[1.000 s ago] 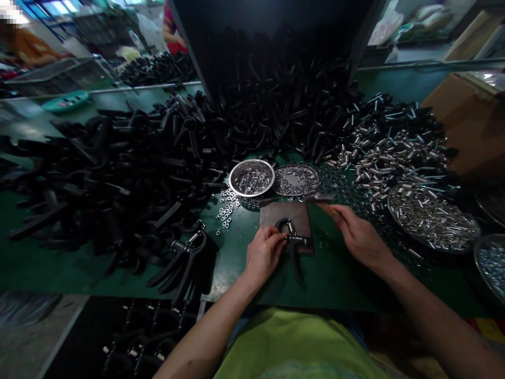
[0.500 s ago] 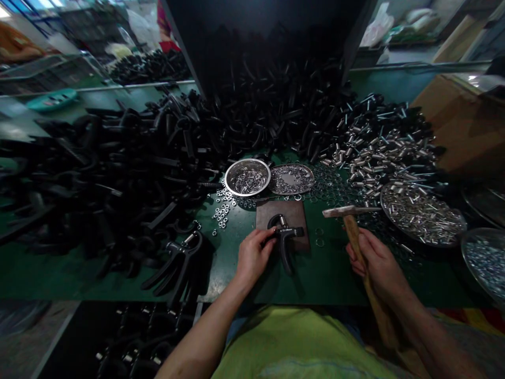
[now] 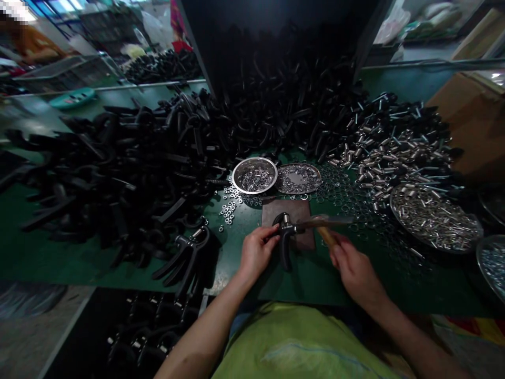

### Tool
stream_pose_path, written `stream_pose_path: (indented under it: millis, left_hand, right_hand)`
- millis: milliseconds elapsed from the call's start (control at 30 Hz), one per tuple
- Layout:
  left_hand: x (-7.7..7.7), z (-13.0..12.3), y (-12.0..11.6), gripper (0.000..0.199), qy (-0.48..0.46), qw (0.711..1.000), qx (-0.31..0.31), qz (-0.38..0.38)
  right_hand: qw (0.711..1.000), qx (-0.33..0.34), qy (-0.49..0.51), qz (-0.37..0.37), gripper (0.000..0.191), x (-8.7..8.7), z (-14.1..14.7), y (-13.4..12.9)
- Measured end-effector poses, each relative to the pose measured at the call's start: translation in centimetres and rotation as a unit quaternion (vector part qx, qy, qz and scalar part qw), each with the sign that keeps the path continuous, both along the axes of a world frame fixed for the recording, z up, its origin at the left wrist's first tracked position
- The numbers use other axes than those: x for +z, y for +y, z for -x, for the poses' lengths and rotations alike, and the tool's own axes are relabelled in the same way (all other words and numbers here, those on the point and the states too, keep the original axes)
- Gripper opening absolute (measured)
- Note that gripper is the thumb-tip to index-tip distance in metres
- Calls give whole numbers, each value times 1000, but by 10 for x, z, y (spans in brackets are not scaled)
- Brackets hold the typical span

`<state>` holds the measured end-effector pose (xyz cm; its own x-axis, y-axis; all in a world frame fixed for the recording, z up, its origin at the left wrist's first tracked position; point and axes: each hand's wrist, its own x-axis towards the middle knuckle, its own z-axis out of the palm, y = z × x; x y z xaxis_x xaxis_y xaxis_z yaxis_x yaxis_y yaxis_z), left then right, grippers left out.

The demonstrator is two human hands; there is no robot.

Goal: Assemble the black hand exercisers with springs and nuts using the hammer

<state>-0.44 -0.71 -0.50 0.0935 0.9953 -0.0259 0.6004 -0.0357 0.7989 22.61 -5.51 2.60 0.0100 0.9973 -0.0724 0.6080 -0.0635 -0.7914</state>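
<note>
My left hand is closed on a black hand grip strengthener, its fingertips pinching the side of the frame. A short metal spring shows at the top of that frame, which rests on a brown square plate on the green bench. My right hand is wrapped round the wooden handle of a hammer. The hammer's head is blurred and lies at the right end of the hand grip; I cannot tell whether they touch. Left of my left hand sit several more hand grips with springs.
Behind the plate stand a steel bowl and an oval tray of small metal parts. Black parts heap up left and back. To the right are a pan of pins, loose springs and a cardboard box. Another person sits far left.
My right hand has swung the hammer left and inward, bringing its head to the hand grip's right end. My left hand keeps its hold. The whole view has shifted slightly.
</note>
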Motion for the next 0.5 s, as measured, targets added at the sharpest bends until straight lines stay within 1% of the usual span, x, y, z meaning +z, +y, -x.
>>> stream_pose_path:
  millis: [67, 100, 167, 267, 333, 400, 500]
  left_hand:
    - [1, -2, -2, 26, 106, 993, -31, -42]
    - [1, -3, -3, 28, 153, 986, -40, -58]
    - [2, -4, -5, 32, 213, 973, -41, -74]
    - [4, -7, -8, 30, 251, 965, -27, -78]
    - [5, -7, -10, 27, 266, 960, -19, -84]
    - [6, -8, -11, 26, 264, 960, -9, -92]
    - [4, -6, -13, 28, 245, 965, 6, -89]
  right_hand:
    - [997, 63, -52, 8, 36, 1, 5, 2]
    - [994, 84, -69, 2, 35, 1, 7, 3]
    - [991, 92, -92, -32, 35, 3, 12, 6]
    - [982, 91, -128, -106, 34, 9, 18, 11]
    - [970, 106, -169, -139, 36, 10, 21, 12]
    - [954, 132, -232, -139, 36, 7, 25, 14]
    - [930, 172, -312, -97, 36, -2, 29, 16]
